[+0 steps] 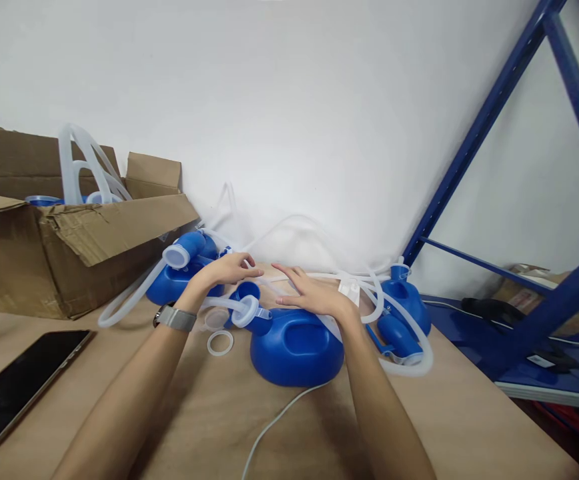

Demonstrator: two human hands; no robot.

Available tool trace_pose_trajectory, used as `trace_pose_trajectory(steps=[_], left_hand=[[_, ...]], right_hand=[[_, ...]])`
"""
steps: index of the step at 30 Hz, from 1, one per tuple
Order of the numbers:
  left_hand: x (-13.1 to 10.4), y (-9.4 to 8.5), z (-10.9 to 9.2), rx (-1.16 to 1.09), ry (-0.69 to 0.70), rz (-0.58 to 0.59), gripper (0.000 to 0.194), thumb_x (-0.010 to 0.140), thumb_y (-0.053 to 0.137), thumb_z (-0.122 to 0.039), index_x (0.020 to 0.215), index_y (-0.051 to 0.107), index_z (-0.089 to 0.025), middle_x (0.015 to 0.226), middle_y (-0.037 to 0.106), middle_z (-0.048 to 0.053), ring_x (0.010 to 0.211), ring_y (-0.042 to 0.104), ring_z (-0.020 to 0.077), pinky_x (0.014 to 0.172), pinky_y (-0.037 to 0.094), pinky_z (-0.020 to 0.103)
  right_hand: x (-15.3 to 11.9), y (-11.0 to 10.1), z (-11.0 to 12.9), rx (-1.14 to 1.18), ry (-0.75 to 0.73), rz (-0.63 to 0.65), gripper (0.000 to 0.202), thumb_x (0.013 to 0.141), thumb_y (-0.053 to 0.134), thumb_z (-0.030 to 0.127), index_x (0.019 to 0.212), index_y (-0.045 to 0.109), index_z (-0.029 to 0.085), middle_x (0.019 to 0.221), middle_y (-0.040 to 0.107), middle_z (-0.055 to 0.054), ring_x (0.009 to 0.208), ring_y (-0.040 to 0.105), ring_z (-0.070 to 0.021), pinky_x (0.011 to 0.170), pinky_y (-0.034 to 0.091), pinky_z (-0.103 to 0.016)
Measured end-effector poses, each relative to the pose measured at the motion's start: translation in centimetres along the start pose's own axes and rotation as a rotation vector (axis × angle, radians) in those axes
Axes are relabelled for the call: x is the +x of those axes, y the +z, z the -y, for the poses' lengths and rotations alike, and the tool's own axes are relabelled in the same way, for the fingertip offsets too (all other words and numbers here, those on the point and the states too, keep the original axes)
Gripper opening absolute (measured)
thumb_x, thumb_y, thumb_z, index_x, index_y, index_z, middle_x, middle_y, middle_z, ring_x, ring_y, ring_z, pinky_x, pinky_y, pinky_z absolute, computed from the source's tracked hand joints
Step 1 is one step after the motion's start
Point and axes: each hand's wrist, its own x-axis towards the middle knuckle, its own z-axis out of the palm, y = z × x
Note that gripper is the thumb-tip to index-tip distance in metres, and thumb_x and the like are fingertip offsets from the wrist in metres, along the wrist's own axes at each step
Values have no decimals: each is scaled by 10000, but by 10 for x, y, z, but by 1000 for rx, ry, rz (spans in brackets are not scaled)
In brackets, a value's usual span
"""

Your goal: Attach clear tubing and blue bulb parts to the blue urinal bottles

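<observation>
A blue plastic urinal bottle (pixel 289 360) lies on the table in front of me, its neck to the left with a translucent cap (pixel 246 312) and hose by it. My right hand (pixel 314 292) hovers over or rests on its top edge, fingers spread, holding nothing; contact is unclear. My left hand (pixel 230 268) is open above a blue cup (pixel 248 290), nothing in its fingers. Left of the cap are a translucent disc (pixel 215 319) and a white ring (pixel 220 352). Another blue bottle (pixel 162 285) with a capped blue mouthpiece sits behind my left wrist.
To the left stands an open cardboard box (pixel 89 283) with hoses inside; a phone (pixel 22 383) lies before it. On the right are a further blue bottle (pixel 417 310), a blue cup piece (pixel 398 333) and a looped hose (pixel 425 350), beside blue metal shelving (pixel 474 137). A white cable (pixel 274 421) crosses the table.
</observation>
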Motion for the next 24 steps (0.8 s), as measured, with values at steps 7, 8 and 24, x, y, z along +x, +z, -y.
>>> trace_pose_trajectory(steps=[7,8,24], left_hand=[[-9,-13,0,66,80,97,636,717,688,-672,1157,665,-215,987,765,79,858,693,251,745,505,309],[-12,-16,-1,74,106,121,623,727,678,-677,1150,676,-220,998,764,75,874,691,250,754,502,306],[-45,-14,-34,356,143,385,666,454,881,-509,1033,685,-245,1070,712,48,895,668,277,719,507,313]], right_hand=[[-6,2,41,19,-226,1,275,881,741,463,1060,698,259,1093,696,-39,1029,646,-240,913,502,-363],[-6,6,42,66,-220,50,293,869,752,464,1063,684,255,990,704,-15,929,654,-221,841,510,-337],[7,27,21,172,-327,139,227,922,675,389,820,577,211,810,568,32,765,505,-153,721,405,-265]])
